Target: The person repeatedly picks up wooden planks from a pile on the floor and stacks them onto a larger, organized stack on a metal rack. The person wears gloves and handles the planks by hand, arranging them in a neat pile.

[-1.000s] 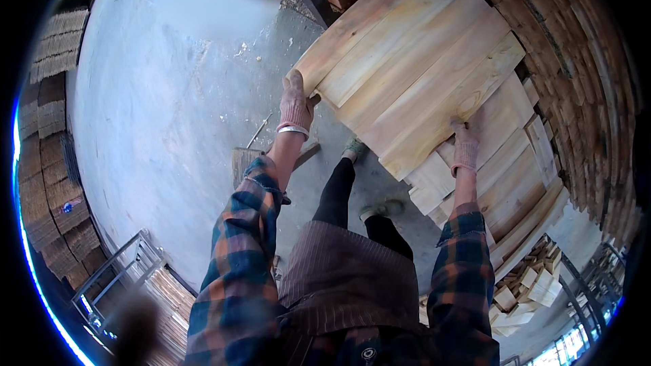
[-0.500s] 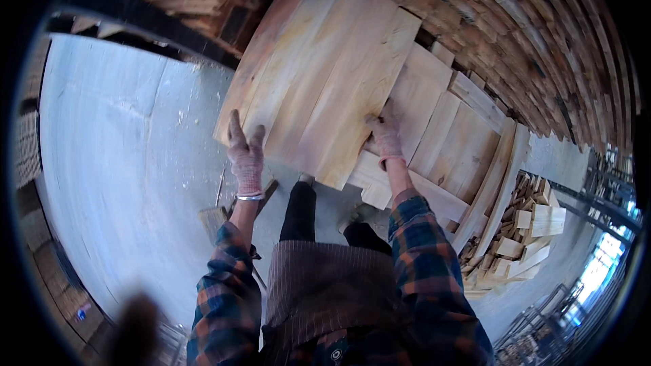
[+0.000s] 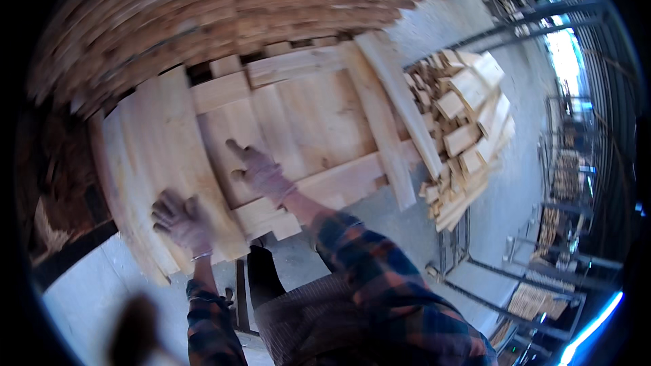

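My left hand (image 3: 183,222), in a pale glove, lies over the near part of a panel of pale wooden planks (image 3: 152,146), fingers spread. Whether it presses on the wood or hovers just over it, I cannot tell. To its right, my right hand (image 3: 263,175), gloved too, is held over lower-lying wooden boards (image 3: 315,118) beside the panel's right edge. Its thumb and forefinger stand apart, and nothing shows between them. Both hands are slightly blurred. A narrow pale board (image 3: 339,179) runs along the near side, partly behind my right wrist.
Two long strips of wood (image 3: 378,112) lie crosswise at the right end. Beyond them is a heap of short wood offcuts (image 3: 468,112). A tall stack of rough boards (image 3: 237,10) rises at the back. Metal framing (image 3: 464,247) stands at the right over the grey floor (image 3: 505,163).
The view has swung to the right. My right hand has come off the panel's right edge and moved over the lower boards. My left hand has gone from the panel's near edge onto its top.
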Tool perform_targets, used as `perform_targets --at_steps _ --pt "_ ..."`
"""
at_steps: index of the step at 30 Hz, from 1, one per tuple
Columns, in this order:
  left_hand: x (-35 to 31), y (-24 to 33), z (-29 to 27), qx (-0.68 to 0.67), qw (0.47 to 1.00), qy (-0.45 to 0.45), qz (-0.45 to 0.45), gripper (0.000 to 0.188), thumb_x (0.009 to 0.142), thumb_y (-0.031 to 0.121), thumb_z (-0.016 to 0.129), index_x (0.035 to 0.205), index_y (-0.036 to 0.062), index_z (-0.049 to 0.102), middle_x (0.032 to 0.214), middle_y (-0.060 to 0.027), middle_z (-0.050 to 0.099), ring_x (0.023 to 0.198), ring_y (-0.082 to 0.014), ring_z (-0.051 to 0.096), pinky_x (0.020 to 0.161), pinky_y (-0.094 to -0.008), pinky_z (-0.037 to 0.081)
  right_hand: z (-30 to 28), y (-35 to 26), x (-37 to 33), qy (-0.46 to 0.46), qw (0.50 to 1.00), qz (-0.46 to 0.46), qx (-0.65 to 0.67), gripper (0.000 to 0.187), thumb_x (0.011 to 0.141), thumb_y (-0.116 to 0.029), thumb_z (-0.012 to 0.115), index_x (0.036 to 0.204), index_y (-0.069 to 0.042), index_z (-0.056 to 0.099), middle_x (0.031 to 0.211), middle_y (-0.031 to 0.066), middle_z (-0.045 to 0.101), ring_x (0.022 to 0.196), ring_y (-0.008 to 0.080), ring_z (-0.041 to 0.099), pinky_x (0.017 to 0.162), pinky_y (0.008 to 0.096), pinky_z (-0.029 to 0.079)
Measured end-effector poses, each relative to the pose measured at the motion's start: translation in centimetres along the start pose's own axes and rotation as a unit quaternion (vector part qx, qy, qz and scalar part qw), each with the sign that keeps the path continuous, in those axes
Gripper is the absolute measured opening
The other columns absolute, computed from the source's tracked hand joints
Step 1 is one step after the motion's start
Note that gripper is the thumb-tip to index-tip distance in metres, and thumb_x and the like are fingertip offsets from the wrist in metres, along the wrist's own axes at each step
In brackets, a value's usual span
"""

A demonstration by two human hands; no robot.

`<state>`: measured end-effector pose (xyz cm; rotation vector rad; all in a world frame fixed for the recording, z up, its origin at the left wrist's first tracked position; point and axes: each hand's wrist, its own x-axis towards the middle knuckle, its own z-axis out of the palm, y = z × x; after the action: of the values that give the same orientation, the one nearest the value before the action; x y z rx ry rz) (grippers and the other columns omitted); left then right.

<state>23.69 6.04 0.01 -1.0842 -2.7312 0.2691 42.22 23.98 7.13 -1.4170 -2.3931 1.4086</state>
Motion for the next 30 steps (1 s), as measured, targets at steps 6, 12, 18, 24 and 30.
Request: perform_targets --at_steps 6,12,18,24,30 --pt "0.1 1.1 -1.0 0.048 0.998 -0.042 -0.008 0.075 0.094 0.063 0.03 0.152 0.0152 0.022 0.153 -0.018 0.027 0.14 -0.0394 0.026 0.112 -0.0554 0.022 -21.0 19.1 -10.3 0.348 0.905 0.117 -0.215 0.083 0.075 -0.037 0.074 0.145 -0.015 0.035 0.116 0.0173 0.056 0.102 0.035 0.057 0.089 0.0438 0.047" --pt "0.1 1.3 -0.7 0.07 0.997 -0.006 0.012 0.072 0.096 0.062 0.029 0.152 0.0184 0.022 0.151 -0.0184 0.03 0.138 -0.0393 0.029 0.111 -0.0556 0.026 -26.8 29.5 -12.3 0.183 0.892 0.32 -0.263 0.094 0.065 -0.031 0.077 0.146 -0.013 0.034 0.126 0.025 0.055 0.116 0.0364 0.055 0.093 0.0436 0.046" --pt "0.2 2.3 -1.0 0.165 0.984 -0.004 0.063 0.064 0.099 0.052 0.032 0.149 0.0119 0.028 0.147 -0.0173 0.036 0.131 -0.0366 0.037 0.103 -0.0533 0.033 -29.1 28.4 -13.3 0.153 0.959 0.109 -0.212 0.085 0.072 -0.021 0.071 0.146 -0.001 0.033 0.121 0.0237 0.062 0.103 0.0308 0.064 0.089 0.0365 0.048" --pt "-0.2 -0.2 1.2 0.012 0.998 0.056 0.013 0.079 0.091 0.062 0.041 0.152 0.0165 0.023 0.15 -0.0218 0.031 0.137 -0.0434 0.029 0.113 -0.0592 0.019 -16.1 16.8 -14.4 0.156 0.95 0.147 0.226 0.078 0.08 -0.012 0.067 0.148 -0.001 0.031 0.118 0.0127 0.063 0.101 0.0159 0.061 0.09 0.0301 0.049" --pt "0.2 2.2 -1.7 -0.028 0.998 -0.044 0.017 0.081 0.09 0.06 0.043 0.15 0.0096 0.024 0.145 -0.0267 0.03 0.136 -0.0484 0.026 0.111 -0.0614 0.02 2.1 2.5 -2.8 0.063 0.988 0.087 -0.112 0.089 0.078 -0.038 0.071 0.151 -0.017 0.025 0.098 0.0222 0.059 0.089 0.0378 0.061 0.077 0.0452 0.051"
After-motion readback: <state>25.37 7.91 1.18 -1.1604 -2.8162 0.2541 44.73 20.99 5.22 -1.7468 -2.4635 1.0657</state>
